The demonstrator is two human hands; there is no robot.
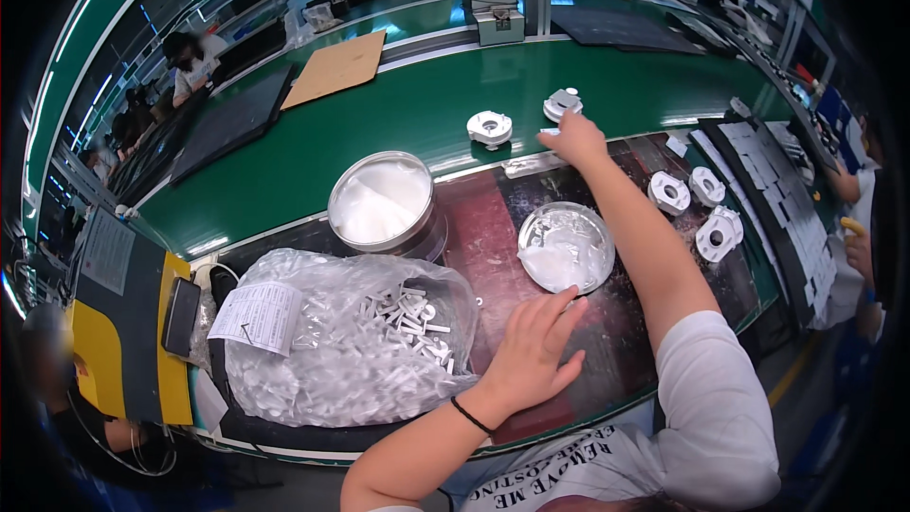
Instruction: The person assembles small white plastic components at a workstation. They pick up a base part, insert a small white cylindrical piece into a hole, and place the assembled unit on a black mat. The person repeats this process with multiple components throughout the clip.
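Green conveyor belt [379,123] ahead; my right hand [574,137] pinches a white part [563,102], left hand [531,351] spread flat beside a clear bag [332,341] holding small white pieces; a round tin [382,201] holds white plastic.

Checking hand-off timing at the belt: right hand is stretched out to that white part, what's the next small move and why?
Probably let go and draw the right hand back. It is stretched out over the green conveyor belt, fingers at the round white plastic part, which appears to rest on the belt already. The left hand lies flat on the dark worktop, empty.
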